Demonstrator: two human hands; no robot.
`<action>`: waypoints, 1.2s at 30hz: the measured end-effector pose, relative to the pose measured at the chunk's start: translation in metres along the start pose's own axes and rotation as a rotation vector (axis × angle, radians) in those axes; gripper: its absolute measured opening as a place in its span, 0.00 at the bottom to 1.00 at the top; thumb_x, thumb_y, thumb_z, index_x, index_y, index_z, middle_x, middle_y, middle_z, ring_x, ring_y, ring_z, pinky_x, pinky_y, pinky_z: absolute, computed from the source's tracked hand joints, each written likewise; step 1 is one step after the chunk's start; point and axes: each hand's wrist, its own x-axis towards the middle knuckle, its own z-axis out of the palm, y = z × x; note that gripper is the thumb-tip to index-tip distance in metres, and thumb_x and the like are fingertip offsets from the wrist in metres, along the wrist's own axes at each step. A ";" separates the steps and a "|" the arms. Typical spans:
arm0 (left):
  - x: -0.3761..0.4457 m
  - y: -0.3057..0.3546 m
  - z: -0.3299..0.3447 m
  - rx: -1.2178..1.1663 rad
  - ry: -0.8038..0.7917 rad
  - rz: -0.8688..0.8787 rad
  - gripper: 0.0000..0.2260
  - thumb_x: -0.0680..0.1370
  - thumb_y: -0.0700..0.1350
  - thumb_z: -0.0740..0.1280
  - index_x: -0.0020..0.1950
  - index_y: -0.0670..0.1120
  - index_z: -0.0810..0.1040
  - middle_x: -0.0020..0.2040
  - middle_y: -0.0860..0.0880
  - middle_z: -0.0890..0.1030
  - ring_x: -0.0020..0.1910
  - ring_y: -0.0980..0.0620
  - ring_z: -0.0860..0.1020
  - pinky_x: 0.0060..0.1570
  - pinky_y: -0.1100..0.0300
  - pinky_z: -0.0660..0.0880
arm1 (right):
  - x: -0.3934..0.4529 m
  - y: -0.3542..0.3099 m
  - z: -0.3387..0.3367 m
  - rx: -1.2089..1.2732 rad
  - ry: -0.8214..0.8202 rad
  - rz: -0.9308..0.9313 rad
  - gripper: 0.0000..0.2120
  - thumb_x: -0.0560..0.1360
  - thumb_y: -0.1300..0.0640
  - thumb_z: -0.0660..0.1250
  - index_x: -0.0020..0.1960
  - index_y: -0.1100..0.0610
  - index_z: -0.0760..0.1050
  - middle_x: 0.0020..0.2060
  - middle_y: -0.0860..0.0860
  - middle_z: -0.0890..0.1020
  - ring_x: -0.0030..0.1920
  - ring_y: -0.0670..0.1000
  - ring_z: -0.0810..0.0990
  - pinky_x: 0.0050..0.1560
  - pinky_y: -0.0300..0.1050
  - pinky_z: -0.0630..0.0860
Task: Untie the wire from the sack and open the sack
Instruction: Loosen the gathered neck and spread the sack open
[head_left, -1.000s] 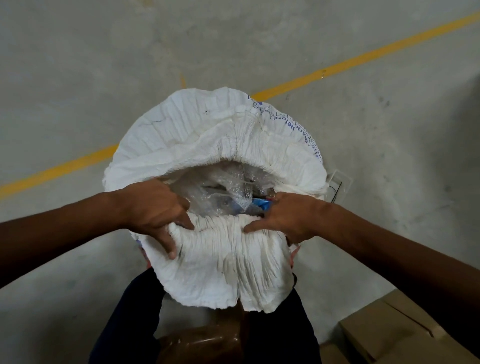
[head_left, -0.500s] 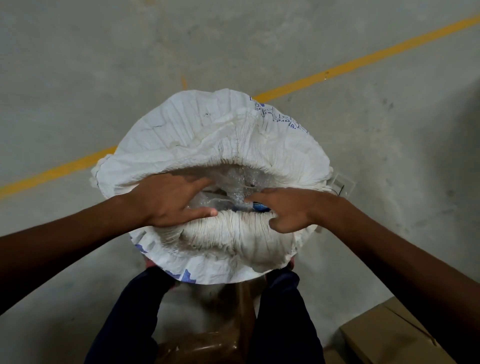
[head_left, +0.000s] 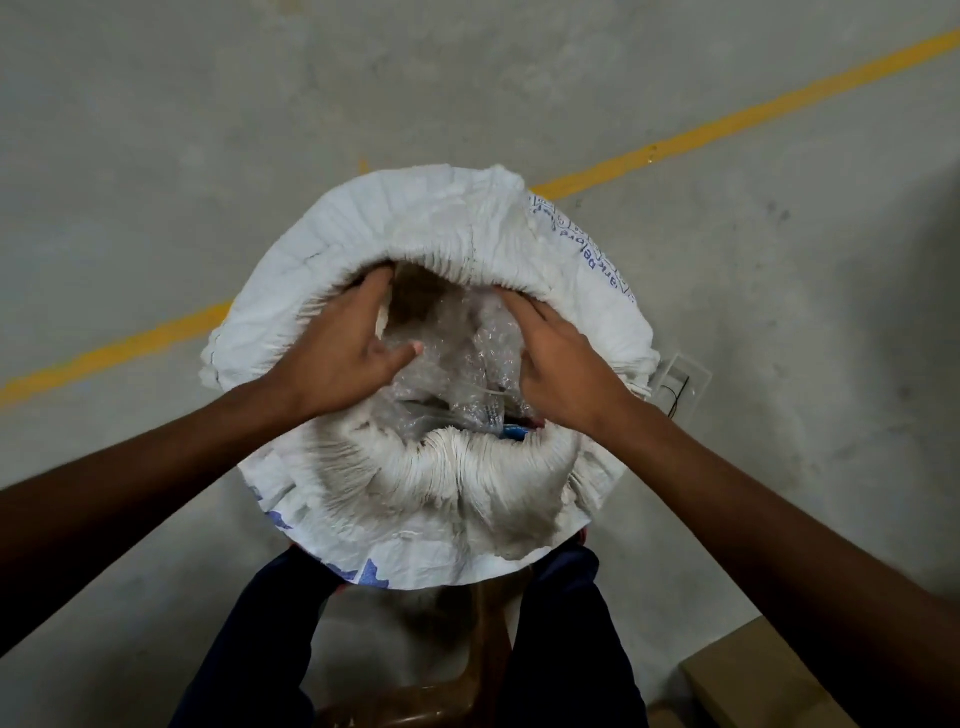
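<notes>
The sack (head_left: 415, 228) stands on the floor (head_left: 156, 130) right in front of the person, between the two legs (head_left: 270, 639), and its mouth is wide open. The white rim is rolled outward all around, with many fine pleats on the near side and some blue print on the right and the lower left edge. Both hands reach into the mouth toward the far rim. The left hand (head_left: 337, 353) lies palm down with the fingers spread apart; the fingertips touch the inner far rim on the left, and the thumb points to the middle, free in the air above the plastic (head_left: 457, 358). The right hand (head_left: 561, 358) is also flat, its fingers a little apart and stretched to the far rim on the right, where the tips press on the fold. Neither hand clamps anything; they only push on the cloth. Inside the sack there is crumpled clear plastic, like bubble wrap, and a small blue thing (head_left: 511, 431) shows near the right wrist. I cannot tell where the wire is. A yellow line (head_left: 727, 124) runs across the floor behind the sack. A clear flat piece (head_left: 680, 384) lies just beside the sack on the right. A cardboard box (head_left: 753, 680) is at the lower right corner.
</notes>
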 end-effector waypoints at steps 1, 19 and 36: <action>0.007 0.004 -0.002 -0.044 0.030 -0.002 0.35 0.77 0.50 0.74 0.80 0.45 0.62 0.77 0.43 0.72 0.40 0.51 0.86 0.54 0.45 0.82 | 0.007 -0.001 -0.002 0.025 0.031 0.000 0.42 0.73 0.74 0.61 0.84 0.55 0.56 0.80 0.57 0.65 0.79 0.61 0.65 0.75 0.61 0.70; 0.029 -0.020 -0.030 0.475 -0.091 0.139 0.34 0.75 0.64 0.71 0.79 0.54 0.69 0.68 0.43 0.81 0.63 0.37 0.80 0.58 0.46 0.79 | 0.046 0.031 -0.041 -0.336 0.012 -0.144 0.47 0.67 0.65 0.66 0.83 0.47 0.57 0.77 0.53 0.68 0.75 0.59 0.66 0.70 0.59 0.63; -0.015 -0.048 -0.003 0.592 -0.564 0.702 0.31 0.73 0.81 0.57 0.42 0.56 0.82 0.49 0.55 0.79 0.50 0.51 0.77 0.56 0.55 0.67 | -0.017 0.033 0.011 -0.595 -0.598 -0.606 0.25 0.73 0.41 0.76 0.66 0.50 0.80 0.52 0.52 0.86 0.57 0.58 0.82 0.62 0.55 0.70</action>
